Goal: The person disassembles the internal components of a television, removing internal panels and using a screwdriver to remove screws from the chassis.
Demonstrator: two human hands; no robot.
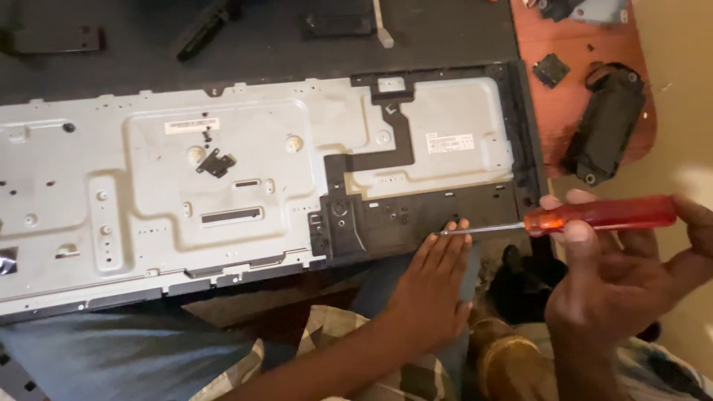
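A person's right hand (631,282) is closed around the translucent red handle of a screwdriver (594,216), thumb and fingers wrapped over it, with the thin metal shaft running leftward and nearly level toward a large panel (148,215). The shaft's tip sits at the fingertips of the left hand (434,286), which lies flat and open, palm down, fingers together, holding nothing; its fingertips rest on the lower edge of the black plastic section (416,215) at the panel's right end. Whether the tip is seated in a screw there is hard to tell, since the fingers and blur cover that spot.

The panel is a wide sheet of stamped grey metal, lying across the person's lap and reaching out of view on the left, its far edge over a dark surface (260,37). A white label (191,125) and a small black bracket (216,162) sit on its left half, a second label (448,142) on the right. Beyond its right end, a reddish-brown tabletop (572,111) carries a long black plastic part (605,126) and a small black square piece (551,70). More dark parts lie on the dark surface at the top.
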